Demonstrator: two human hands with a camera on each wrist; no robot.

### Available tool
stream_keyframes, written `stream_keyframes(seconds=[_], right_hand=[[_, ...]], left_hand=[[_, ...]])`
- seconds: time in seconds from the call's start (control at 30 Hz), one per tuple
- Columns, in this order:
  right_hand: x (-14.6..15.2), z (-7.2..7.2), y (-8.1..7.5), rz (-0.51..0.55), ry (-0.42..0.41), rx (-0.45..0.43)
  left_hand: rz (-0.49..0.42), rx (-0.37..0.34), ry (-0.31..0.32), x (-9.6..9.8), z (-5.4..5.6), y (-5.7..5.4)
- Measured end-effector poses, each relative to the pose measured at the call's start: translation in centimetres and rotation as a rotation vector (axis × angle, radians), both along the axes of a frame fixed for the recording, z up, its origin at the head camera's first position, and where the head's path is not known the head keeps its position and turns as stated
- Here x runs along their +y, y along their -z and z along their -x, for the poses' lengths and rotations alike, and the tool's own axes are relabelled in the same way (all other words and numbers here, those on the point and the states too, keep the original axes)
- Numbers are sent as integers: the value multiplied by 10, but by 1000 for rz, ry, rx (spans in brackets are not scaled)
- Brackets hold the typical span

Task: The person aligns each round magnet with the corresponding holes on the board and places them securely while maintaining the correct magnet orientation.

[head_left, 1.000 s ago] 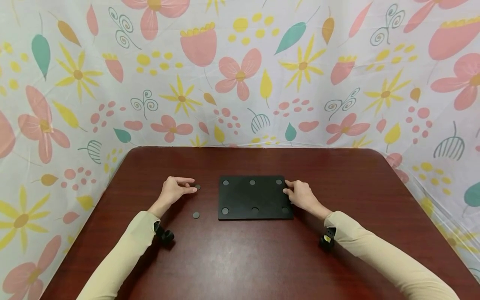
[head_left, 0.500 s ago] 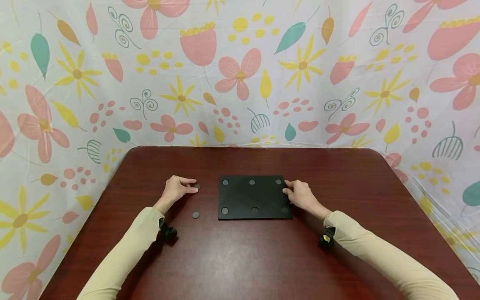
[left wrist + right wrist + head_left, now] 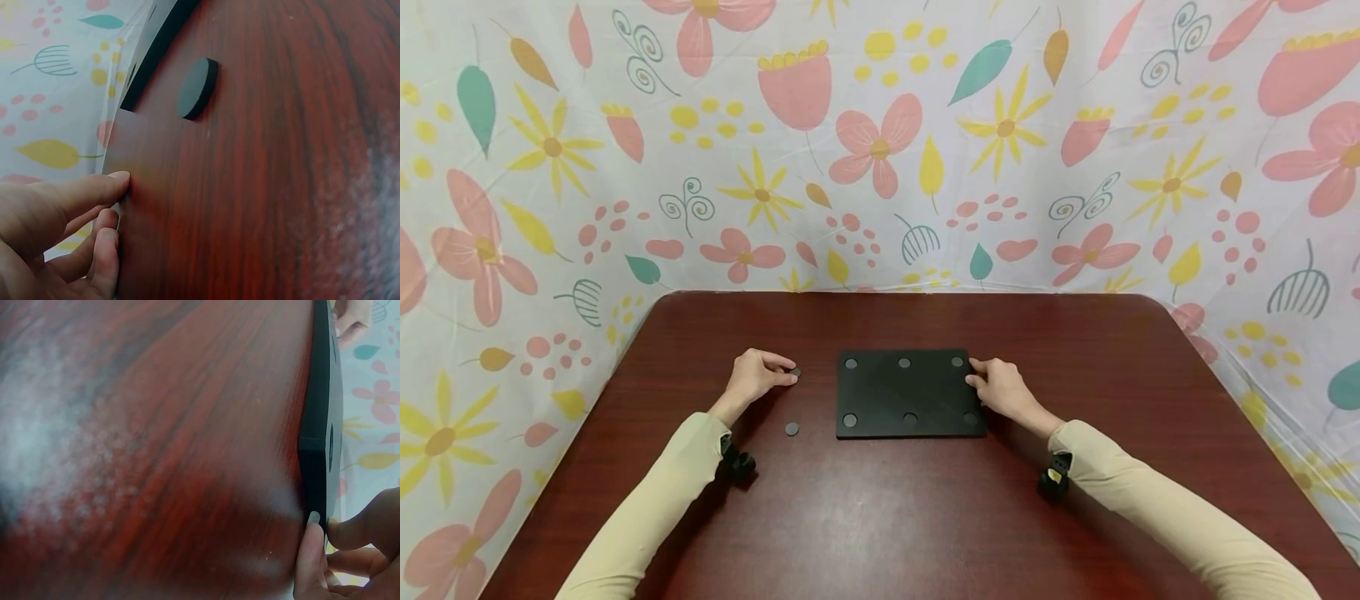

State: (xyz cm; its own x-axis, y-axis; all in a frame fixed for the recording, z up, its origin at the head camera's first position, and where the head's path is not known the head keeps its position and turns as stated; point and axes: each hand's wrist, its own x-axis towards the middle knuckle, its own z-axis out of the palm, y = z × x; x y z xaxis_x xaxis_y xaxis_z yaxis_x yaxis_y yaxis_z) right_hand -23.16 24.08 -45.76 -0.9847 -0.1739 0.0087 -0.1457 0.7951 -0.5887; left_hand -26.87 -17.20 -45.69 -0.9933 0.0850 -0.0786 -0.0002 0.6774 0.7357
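Note:
A black rectangular board (image 3: 910, 393) lies flat on the table with round spots along its far and near edges. Most spots look grey; the near middle and near right ones look darker. My right hand (image 3: 1003, 390) grips the board's right edge between thumb and fingers, also seen at the board's edge (image 3: 314, 469) in the right wrist view. To the left, thumb and fingertips of my left hand (image 3: 752, 382) pinch a small dark disc (image 3: 797, 372) at the table surface; the left wrist view hides it. Another disc (image 3: 792, 429) lies nearer me, flat on the table.
The brown wooden table (image 3: 865, 517) has a glossy, reflective top. Behind it and at both sides hangs a flower-patterned cloth (image 3: 880, 208). Each wrist wears a black camera, such as the left wrist camera (image 3: 741, 467).
My left hand has shifted slightly to the right, its fingertips settling around the far disc. The right hand and the board have stayed in place.

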Motion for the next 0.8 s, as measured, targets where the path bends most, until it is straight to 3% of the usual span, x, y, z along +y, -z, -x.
stream_keyframes(seconds=[0.2,0.57,0.8], right_hand=[[0,0,-1,-1,5,9],[0,-1,-1,3,8,6],[-1,-1,-2,9,14,-19]], left_hand=[[20,52,51,0,2,1],[-55,8,-3,-5,-1,-2],[-101,8,17,-5,-4,-5]])
